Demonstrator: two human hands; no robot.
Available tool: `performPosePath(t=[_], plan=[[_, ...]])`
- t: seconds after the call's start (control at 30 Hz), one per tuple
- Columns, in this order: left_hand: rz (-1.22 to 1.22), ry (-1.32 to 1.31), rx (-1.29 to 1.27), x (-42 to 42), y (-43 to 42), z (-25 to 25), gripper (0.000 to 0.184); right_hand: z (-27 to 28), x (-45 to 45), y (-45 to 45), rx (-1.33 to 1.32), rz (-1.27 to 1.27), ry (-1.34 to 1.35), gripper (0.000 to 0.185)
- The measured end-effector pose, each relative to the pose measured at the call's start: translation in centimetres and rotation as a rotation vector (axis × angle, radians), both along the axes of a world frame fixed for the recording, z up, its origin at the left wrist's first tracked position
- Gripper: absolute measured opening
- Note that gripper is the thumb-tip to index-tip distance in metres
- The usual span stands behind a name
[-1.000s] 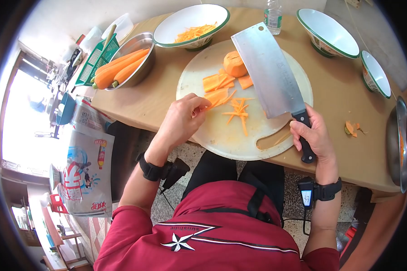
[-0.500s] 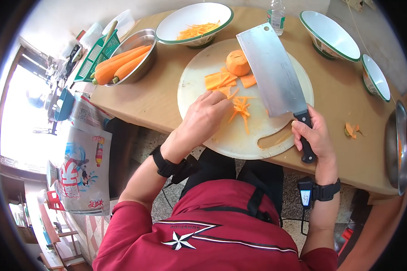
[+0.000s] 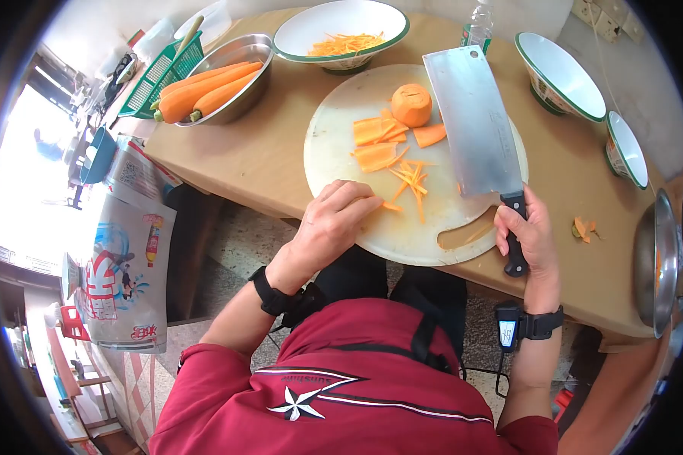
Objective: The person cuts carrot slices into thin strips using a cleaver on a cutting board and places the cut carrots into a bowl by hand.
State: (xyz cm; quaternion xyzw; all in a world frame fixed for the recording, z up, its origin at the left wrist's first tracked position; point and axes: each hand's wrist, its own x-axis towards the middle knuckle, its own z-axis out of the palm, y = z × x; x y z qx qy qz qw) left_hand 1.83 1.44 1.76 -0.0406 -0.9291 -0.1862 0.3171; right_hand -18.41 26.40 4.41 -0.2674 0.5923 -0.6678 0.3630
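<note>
Left hand [image 3: 340, 214] back from the carrot slices [image 3: 376, 157], cleaver [image 3: 474, 121] held as before.
Half a second ago the left hand hid part of the slices; now they show on the cutting board [image 3: 330, 144] beside the carrot strips [image 3: 410, 180], and the hand is by the board's near left edge, fingers together at an orange piece [image 3: 389, 206], whether pinched I cannot tell; the right hand's [image 3: 525, 231] grip stays closed around the cleaver's black handle.

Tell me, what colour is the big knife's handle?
Black; the handle shows best in the head view, gripped by the right hand.
</note>
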Motion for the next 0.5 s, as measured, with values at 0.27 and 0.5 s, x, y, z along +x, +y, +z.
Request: performPosePath(t=[0.27,0.5], plan=[[0.03,0.035,0.119,-0.4,0.3,-0.8,0.017,0.0,0.1,-0.3,0.035,-0.009,0.017,0.032],[0.047,0.015,0.153,-0.2,0.6,0.1,0.029,1.5,0.3,-0.9,0.169,0.083,0.104,0.035]])
